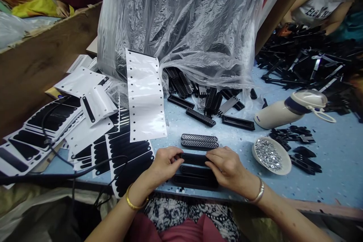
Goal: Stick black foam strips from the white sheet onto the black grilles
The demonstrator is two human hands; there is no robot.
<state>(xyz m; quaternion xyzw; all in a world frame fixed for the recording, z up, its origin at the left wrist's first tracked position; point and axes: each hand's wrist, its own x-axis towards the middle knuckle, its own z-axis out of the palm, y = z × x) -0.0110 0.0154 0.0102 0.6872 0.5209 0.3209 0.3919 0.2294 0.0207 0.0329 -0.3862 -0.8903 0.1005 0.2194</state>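
Observation:
Between my two hands lies a long black strip [194, 158] with rounded ends, at the front of the blue table. My left hand [166, 164] pinches its left end with thumb and fingertips. At the right end my right hand [225, 164] grips it the same way. Closer to me sit more black elongated plastic pieces [195, 180], side by side. Just beyond the strip are two black pieces with a lattice surface [199, 140]. A white backing sheet [146, 98] with rows of small dark dots stands to the left, beyond my left hand.
Stacked sheets of black strips [127, 162] cover the left side, with a dark cable [82, 172] across them. A bowl of small metal parts [270, 155] and a lying white bottle [279, 113] are on the right. Clear plastic [181, 26] hangs behind black parts [204, 117]. Other people work beyond.

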